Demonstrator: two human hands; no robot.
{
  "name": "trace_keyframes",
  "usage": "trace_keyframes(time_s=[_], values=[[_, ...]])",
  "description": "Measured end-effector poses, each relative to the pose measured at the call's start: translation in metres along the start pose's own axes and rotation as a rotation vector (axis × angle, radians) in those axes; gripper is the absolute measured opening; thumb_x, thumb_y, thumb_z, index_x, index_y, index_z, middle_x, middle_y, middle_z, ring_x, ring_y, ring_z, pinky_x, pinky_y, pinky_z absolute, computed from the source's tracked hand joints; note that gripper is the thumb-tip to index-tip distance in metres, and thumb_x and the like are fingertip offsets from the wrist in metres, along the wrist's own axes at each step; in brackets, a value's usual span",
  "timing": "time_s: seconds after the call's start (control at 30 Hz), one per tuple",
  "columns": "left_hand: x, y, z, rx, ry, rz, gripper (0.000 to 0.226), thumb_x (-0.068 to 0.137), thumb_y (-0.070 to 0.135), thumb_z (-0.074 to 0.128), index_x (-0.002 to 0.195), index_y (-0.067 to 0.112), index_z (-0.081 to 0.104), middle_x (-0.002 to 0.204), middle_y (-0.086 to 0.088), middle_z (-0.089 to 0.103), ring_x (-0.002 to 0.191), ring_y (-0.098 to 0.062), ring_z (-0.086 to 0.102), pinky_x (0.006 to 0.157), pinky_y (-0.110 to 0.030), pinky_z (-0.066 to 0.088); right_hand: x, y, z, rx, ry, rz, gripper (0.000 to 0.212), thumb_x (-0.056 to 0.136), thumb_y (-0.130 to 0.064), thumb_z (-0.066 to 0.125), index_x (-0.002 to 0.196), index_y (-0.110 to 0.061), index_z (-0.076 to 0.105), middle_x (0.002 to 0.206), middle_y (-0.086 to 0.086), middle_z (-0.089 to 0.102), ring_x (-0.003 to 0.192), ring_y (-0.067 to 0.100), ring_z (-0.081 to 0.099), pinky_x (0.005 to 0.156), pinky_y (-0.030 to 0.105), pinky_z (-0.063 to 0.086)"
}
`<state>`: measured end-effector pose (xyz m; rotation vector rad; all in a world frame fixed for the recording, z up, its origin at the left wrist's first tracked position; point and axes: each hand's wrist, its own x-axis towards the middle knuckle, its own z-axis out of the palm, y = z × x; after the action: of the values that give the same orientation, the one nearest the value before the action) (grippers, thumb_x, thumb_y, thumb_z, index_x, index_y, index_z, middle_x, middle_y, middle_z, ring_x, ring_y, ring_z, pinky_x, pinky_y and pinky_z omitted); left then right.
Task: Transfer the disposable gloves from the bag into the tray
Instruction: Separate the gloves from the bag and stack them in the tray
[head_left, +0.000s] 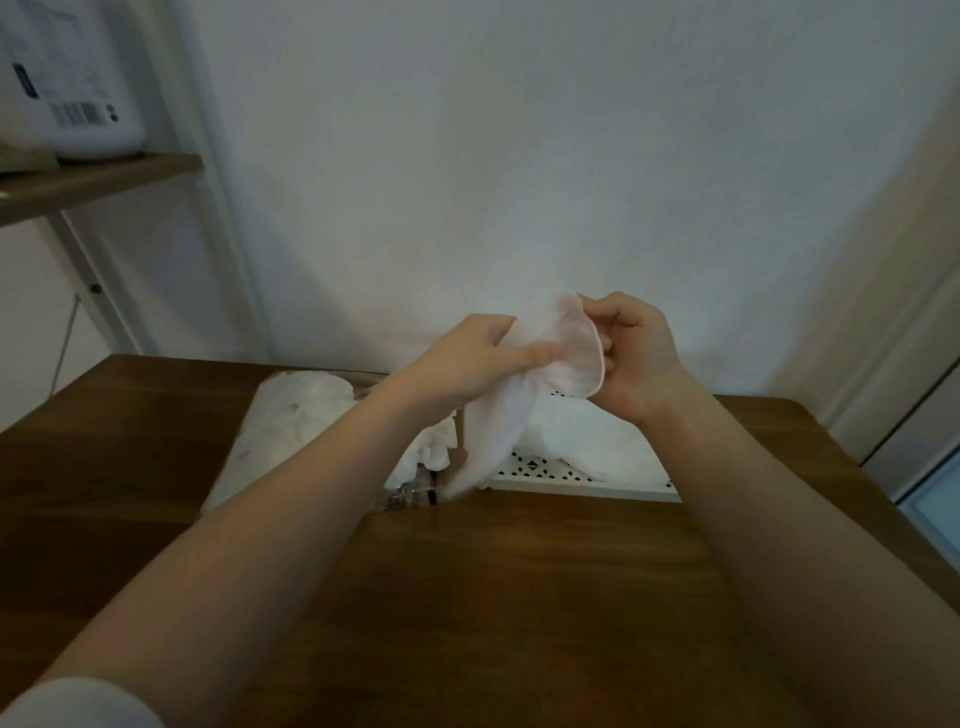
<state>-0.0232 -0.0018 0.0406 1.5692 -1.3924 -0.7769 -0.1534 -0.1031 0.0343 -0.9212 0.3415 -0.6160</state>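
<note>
Against a pale wall, both hands lift one glove (524, 374) above the brown counter (519, 571): left hand (470, 358) grips it, right hand (631, 353) pinches its cuff. Several gloves already fill the tray (582, 486); more remain in the bag (291, 415).

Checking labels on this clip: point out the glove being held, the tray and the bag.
glove (550, 353): head view, upper translucent part between both hands.
tray (582, 486): head view, white perforated front wall.
bag (291, 410): head view, clear plastic over white gloves.
</note>
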Motion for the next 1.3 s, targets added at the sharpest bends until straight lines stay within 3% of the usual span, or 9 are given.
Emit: trace_keyframes(time_s=[0.1, 0.23, 0.43, 0.63, 0.8, 0.93, 1.03, 1.13, 1.3], values=[[0.001, 0.004, 0.002, -0.165, 0.048, -0.013, 0.020, 0.089, 0.029, 0.062, 0.088, 0.010, 0.065, 0.080, -0.007, 0.068, 0.072, -0.020, 0.063, 0.071, -0.034, 0.050, -0.005, 0.001, -0.001, -0.106, 0.129, -0.027, 0.036, 0.095, -0.035, 0.045, 0.099, -0.004, 0.064, 0.093, 0.012, 0.061, 0.082, 0.021, 0.063, 0.071, 0.030, 0.050], [0.008, 0.004, 0.009, -0.367, 0.271, -0.075, 0.042, 0.085, 0.032, 0.063, 0.113, 0.002, 0.058, 0.108, -0.018, 0.066, 0.097, -0.030, 0.065, 0.091, -0.046, 0.051, -0.014, 0.022, -0.005, -0.179, 0.084, 0.049, 0.091, 0.081, -0.074, 0.023, 0.125, -0.002, 0.056, 0.112, 0.015, 0.063, 0.103, 0.027, 0.061, 0.092, 0.043, 0.049], [0.009, -0.002, 0.010, -0.616, 0.390, -0.054, 0.013, 0.087, 0.008, 0.061, 0.100, 0.011, 0.061, 0.087, -0.003, 0.068, 0.072, -0.013, 0.068, 0.060, -0.026, 0.056, -0.018, 0.029, 0.008, -0.616, 0.221, -0.160, 0.023, 0.089, -0.019, 0.062, 0.097, 0.002, 0.067, 0.092, 0.016, 0.068, 0.084, 0.027, 0.065, 0.077, 0.036, 0.053], [0.011, -0.008, 0.000, -1.063, 0.340, -0.111, 0.025, 0.085, -0.010, 0.040, 0.081, 0.014, 0.048, 0.078, -0.001, 0.059, 0.068, -0.014, 0.055, 0.054, -0.024, 0.042, -0.017, 0.012, -0.008, -0.673, 0.288, -0.179, 0.020, 0.094, -0.015, 0.055, 0.074, -0.011, 0.059, 0.070, 0.001, 0.060, 0.062, 0.012, 0.056, 0.059, 0.022, 0.046], [0.007, -0.010, -0.001, -0.691, 0.004, -0.278, 0.021, 0.087, 0.002, 0.049, 0.106, 0.011, 0.049, 0.090, -0.006, 0.064, 0.088, -0.023, 0.056, 0.074, -0.036, 0.045, -0.023, 0.001, -0.024, -0.893, 0.345, -0.146, 0.013, 0.090, -0.008, 0.058, 0.080, -0.008, 0.066, 0.066, 0.002, 0.063, 0.052, 0.007, 0.058, 0.051, 0.017, 0.046], [0.016, -0.012, 0.017, -0.222, -0.136, -0.316, 0.101, 0.071, 0.025, 0.079, 0.148, 0.018, 0.013, 0.117, -0.001, 0.058, 0.110, -0.022, 0.057, 0.095, -0.040, 0.047, -0.024, -0.004, -0.031, -1.086, 0.399, -0.128, 0.013, 0.085, -0.008, 0.056, 0.081, -0.001, 0.067, 0.069, 0.006, 0.063, 0.059, 0.016, 0.055, 0.057, 0.025, 0.043], [0.020, -0.016, 0.037, -0.004, -0.217, -0.259, 0.116, 0.066, 0.042, 0.081, 0.149, 0.029, 0.002, 0.147, 0.001, 0.031, 0.128, -0.022, 0.041, 0.104, -0.040, 0.041, -0.024, -0.007, -0.036, -1.161, 0.428, -0.103, 0.015, 0.083, -0.015, 0.059, 0.075, -0.003, 0.063, 0.066, 0.006, 0.058, 0.058, 0.016, 0.051, 0.054, 0.025, 0.039], [0.024, -0.018, 0.058, 0.063, -0.091, -0.200, 0.085, 0.073, 0.050, 0.073, 0.139, 0.021, 0.029, 0.131, 0.005, 0.043, 0.116, -0.015, 0.046, 0.089, -0.027, 0.042, -0.024, -0.006, -0.039, -1.260, 0.439, -0.065, 0.025, 0.083, -0.020, 0.063, 0.064, -0.007, 0.054, 0.055, 0.002, 0.046, 0.049, 0.014, 0.040, 0.046, 0.023, 0.031], [0.034, -0.028, 0.066, 0.156, 0.059, -0.036, 0.009, 0.085, 0.016, 0.060, 0.093, 0.015, 0.058, 0.087, 0.004, 0.060, 0.081, -0.015, 0.055, 0.066, -0.026, 0.044, -0.020, -0.006, -0.044, -1.378, 0.386, -0.036, 0.032, 0.083, -0.022, 0.063, 0.057, -0.010, 0.048, 0.051, 0.002, 0.036, 0.049, 0.015, 0.032, 0.046, 0.024, 0.025]])
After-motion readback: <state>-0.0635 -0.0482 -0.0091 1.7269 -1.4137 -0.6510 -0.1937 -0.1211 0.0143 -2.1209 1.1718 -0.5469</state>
